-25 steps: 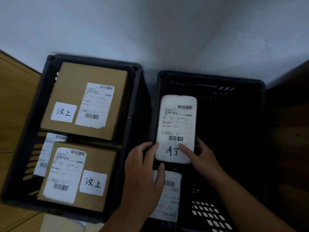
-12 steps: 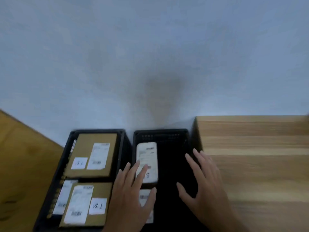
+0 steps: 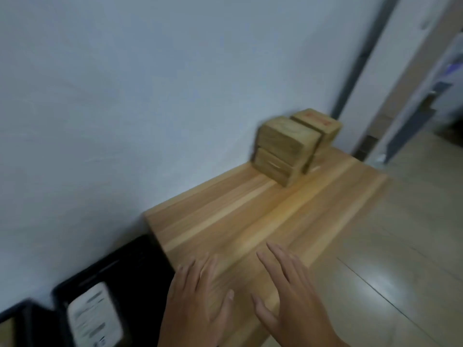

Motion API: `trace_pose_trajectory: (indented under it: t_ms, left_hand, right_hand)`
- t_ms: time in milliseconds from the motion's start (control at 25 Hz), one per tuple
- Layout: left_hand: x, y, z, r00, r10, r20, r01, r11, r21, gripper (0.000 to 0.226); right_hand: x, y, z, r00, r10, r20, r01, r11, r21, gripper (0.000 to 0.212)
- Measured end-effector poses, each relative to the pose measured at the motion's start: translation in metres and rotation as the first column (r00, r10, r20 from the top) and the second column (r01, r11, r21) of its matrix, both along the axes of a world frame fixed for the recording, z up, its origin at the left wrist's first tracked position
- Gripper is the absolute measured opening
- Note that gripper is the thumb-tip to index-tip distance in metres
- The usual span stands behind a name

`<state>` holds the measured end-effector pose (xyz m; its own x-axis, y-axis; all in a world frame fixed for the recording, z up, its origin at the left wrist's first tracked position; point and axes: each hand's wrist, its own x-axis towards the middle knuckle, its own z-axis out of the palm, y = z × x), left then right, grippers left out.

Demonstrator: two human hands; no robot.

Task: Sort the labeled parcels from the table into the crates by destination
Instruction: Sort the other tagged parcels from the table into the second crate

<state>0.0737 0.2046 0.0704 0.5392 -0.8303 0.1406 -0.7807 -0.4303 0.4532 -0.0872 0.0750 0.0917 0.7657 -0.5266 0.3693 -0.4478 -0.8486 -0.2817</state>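
Parcels (image 3: 288, 144) of brown cardboard are sitting stacked at the far end of the desk (image 3: 250, 209), against the wall (image 3: 125, 96). A white parcel (image 3: 94, 319) is lying in the black crate (image 3: 140, 271) beside the desk. We are seeing left hand (image 3: 198, 306) and right hand (image 3: 295, 296) over the near end, fingers spread, gripping nothing.

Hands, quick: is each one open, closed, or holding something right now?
Left hand: open, holding nothing.
Right hand: open, holding nothing.

Parcel-sorting room, cardboard boxes (image 3: 288, 146) on wooden table (image 3: 250, 209), black crate (image 3: 135, 266) holding labeled parcel (image 3: 92, 316)
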Motion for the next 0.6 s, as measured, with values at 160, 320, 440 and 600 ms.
trace_pose_trajectory:
  t_ms: [160, 320, 440, 600]
  left_hand:
    - [-0.062, -0.087, 0.016, 0.991, -0.114, 0.066, 0.119, 0.990, -0.080, 0.066]
    - [-0.135, -0.186, 0.028, 0.971, -0.202, 0.129, 0.215, 0.972, -0.095, 0.058]
    - [-0.187, -0.257, 0.025, 0.967, -0.201, 0.155, 0.213, 0.975, -0.068, 0.057]
    - [-0.237, -0.338, 0.043, 0.960, -0.203, 0.192, 0.233, 0.962, -0.144, 0.059]
  right_hand:
    - [-0.078, -0.064, 0.000, 0.973, -0.195, 0.125, 0.191, 0.981, 0.045, 0.060]
    - [-0.158, -0.142, -0.005, 0.942, -0.286, 0.177, 0.274, 0.958, 0.089, 0.057]
    - [-0.218, -0.206, -0.012, 0.906, -0.393, 0.157, 0.379, 0.918, 0.116, 0.059]
    - [-0.269, -0.277, 0.008, 0.917, -0.370, 0.147, 0.356, 0.927, 0.115, 0.061]
